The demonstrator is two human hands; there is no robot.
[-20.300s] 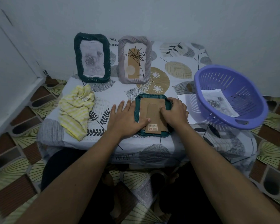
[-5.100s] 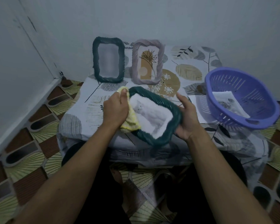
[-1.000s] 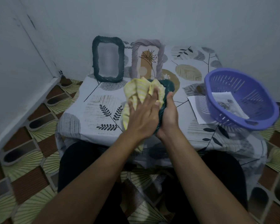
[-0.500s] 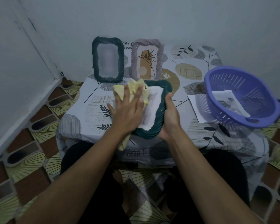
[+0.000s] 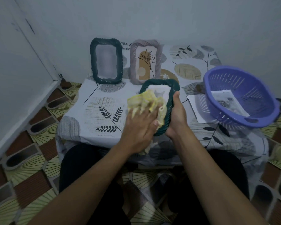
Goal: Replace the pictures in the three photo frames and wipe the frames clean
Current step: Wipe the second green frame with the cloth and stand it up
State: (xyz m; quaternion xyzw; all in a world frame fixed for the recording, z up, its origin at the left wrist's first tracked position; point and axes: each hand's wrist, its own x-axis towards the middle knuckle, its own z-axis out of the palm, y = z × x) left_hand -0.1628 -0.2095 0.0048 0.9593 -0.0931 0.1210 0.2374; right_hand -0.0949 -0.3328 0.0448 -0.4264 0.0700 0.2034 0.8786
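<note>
A dark green woven photo frame [image 5: 161,83] with a pale cat picture is tilted up above the table's front edge. My right hand [image 5: 177,117] grips its right rim. My left hand [image 5: 141,125] presses a yellow striped cloth [image 5: 146,101] flat against the glass and lower left of that frame. Two more frames stand upright at the back: a dark green frame [image 5: 106,60] with a faint grey picture, and a mauve frame [image 5: 145,61] with a tan plant print.
The low table [image 5: 94,111] has a leaf-patterned cover. A purple plastic basket [image 5: 240,96] sits at the right with a printed picture [image 5: 229,103] inside; a white sheet [image 5: 195,108] lies under its left side. Walls close in behind and to the left.
My left hand has slid the cloth right and down over the frame's glass. The frame has tipped flatter again, with my right hand still on its right rim.
</note>
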